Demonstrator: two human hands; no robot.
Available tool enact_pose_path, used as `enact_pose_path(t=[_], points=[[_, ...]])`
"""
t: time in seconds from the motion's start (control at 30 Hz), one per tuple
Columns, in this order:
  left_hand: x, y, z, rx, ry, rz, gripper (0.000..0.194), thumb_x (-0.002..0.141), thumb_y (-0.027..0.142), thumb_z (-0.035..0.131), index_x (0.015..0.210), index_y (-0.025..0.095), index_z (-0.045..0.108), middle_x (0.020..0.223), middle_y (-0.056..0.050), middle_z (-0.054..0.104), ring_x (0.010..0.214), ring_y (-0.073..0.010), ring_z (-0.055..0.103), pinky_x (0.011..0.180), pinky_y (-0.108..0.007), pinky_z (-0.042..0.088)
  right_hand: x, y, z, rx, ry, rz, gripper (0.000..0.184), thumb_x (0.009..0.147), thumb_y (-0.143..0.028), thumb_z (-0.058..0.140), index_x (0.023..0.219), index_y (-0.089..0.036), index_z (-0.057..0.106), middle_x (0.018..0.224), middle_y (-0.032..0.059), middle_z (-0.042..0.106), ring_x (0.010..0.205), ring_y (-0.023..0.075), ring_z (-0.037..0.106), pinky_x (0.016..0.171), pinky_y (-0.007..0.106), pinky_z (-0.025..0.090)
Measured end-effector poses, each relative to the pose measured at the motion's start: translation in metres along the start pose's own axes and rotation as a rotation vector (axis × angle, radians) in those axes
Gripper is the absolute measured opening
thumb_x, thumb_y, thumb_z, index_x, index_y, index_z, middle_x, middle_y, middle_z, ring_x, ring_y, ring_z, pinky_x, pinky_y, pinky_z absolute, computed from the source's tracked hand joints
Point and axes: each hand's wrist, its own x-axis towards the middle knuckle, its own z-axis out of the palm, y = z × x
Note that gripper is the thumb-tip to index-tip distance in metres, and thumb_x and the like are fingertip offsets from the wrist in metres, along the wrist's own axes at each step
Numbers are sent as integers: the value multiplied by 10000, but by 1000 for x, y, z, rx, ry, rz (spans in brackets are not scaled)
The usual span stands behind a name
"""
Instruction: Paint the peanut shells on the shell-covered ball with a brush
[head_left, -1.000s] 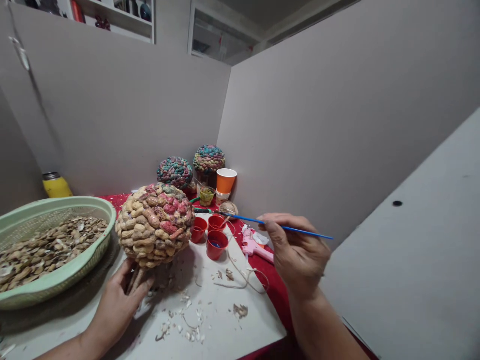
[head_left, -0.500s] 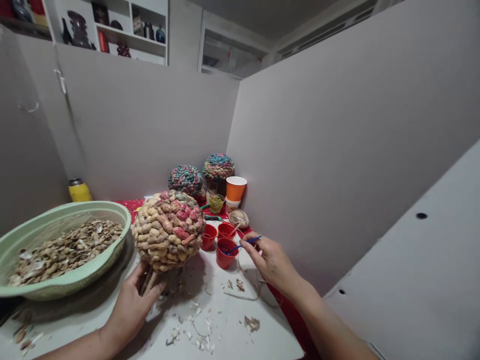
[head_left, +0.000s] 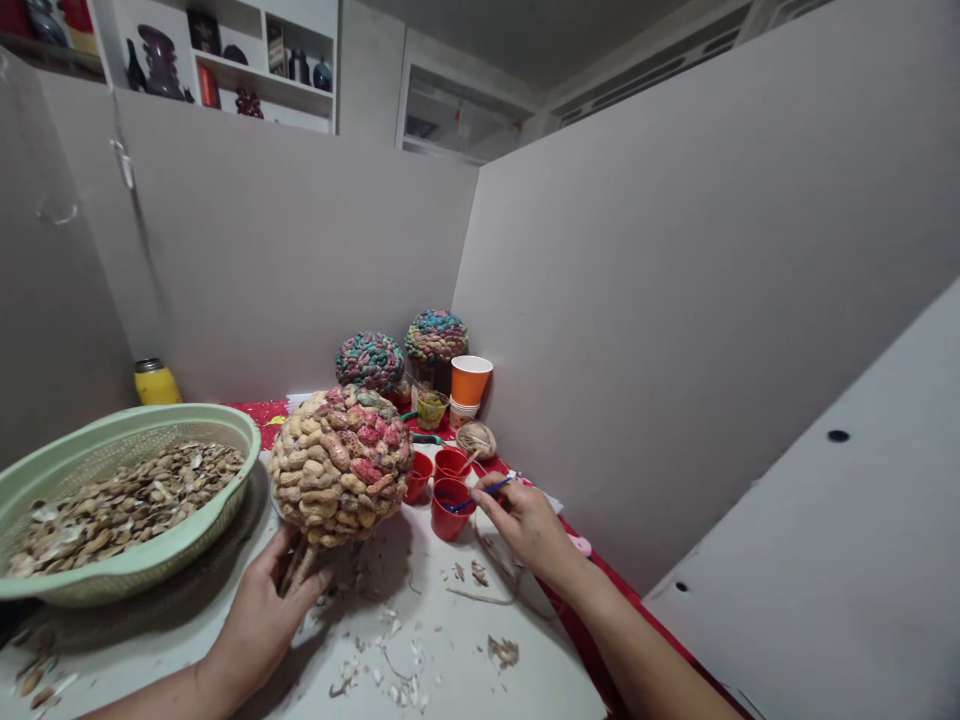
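A ball covered in peanut shells (head_left: 339,466), partly painted pink and red, stands on a stick stem. My left hand (head_left: 264,615) is closed round that stem below the ball. My right hand (head_left: 523,520) pinches a thin blue paintbrush (head_left: 480,494), whose tip reaches into the nearest small red cup (head_left: 451,507). Two more small red cups (head_left: 452,462) stand just behind it, beside the ball.
A green basket (head_left: 187,540) full of peanut shells sits at the left. Two finished coloured shell balls (head_left: 370,360), an orange paper cup (head_left: 471,380), a twine ball (head_left: 478,439) and a yellow bottle (head_left: 156,383) stand at the back. Shell crumbs litter the white tabletop (head_left: 450,660). Grey partition walls enclose the space.
My right hand came down and forward with the paintbrush, from mid-air to the nearest red cup, and the tip now dips into it. My left hand kept its hold on the stem.
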Motion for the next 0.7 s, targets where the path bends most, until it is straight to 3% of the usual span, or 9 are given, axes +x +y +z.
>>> enact_pose_path(t=[0.13,0.27,0.43,0.57,0.7], points=[[1,-1,0,9,12,-2,604,721,429,762,1237,136,647,1342,-171,738,1256,-352,672,1084,-449,522,0,1,-2,153,91,139,398,870,-556,636,740,-182,675,649,19,678,508,135,545,492,255,443],[2,7,0,33,7,-24,647,687,443,743,1232,113,631,1335,-199,735,1230,-367,685,1082,-475,519,-1,3,-8,326,212,300,509,756,-675,717,767,-169,663,639,39,691,542,159,607,432,241,473],[3,14,1,55,14,-44,660,655,459,731,1191,89,626,1334,-249,719,1223,-395,684,1083,-501,511,-4,11,-12,535,342,464,595,599,-704,825,777,-168,640,609,25,702,442,118,582,387,229,509],[3,11,1,59,9,-57,700,657,476,738,1214,71,610,1369,-269,688,1251,-396,666,1095,-498,500,-5,14,-11,656,411,507,599,537,-664,882,748,-168,623,598,25,711,397,94,559,381,226,522],[3,5,0,53,1,-54,695,680,475,741,1231,72,606,1379,-264,683,1263,-389,659,1102,-500,495,-2,7,-15,713,464,459,550,545,-608,906,709,-166,622,564,26,699,394,105,576,368,212,506]])
